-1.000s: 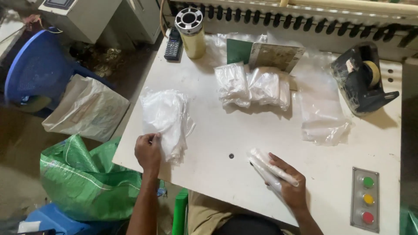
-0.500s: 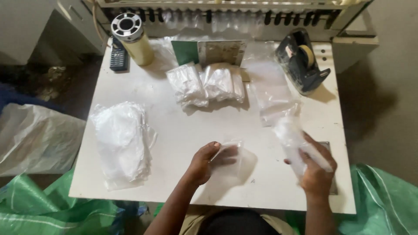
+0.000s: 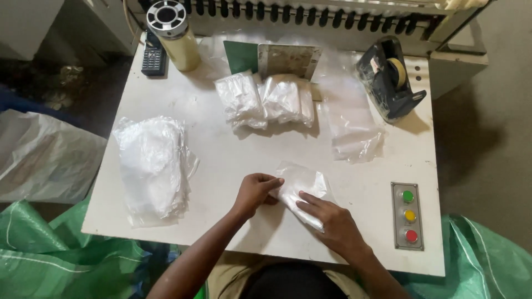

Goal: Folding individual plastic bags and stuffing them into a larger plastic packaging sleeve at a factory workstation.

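Both hands on small clear plastic bag (image 3: 302,188): left hand (image 3: 256,192) pinches edge, right hand (image 3: 331,220) presses flat, fingers spread.

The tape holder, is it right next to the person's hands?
No, the black tape holder sits at the table's far right corner, well away from both hands.

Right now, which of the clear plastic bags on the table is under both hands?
The small clear bag at the near edge, pinched by the left hand and pressed by the right hand; the left stack lies untouched.
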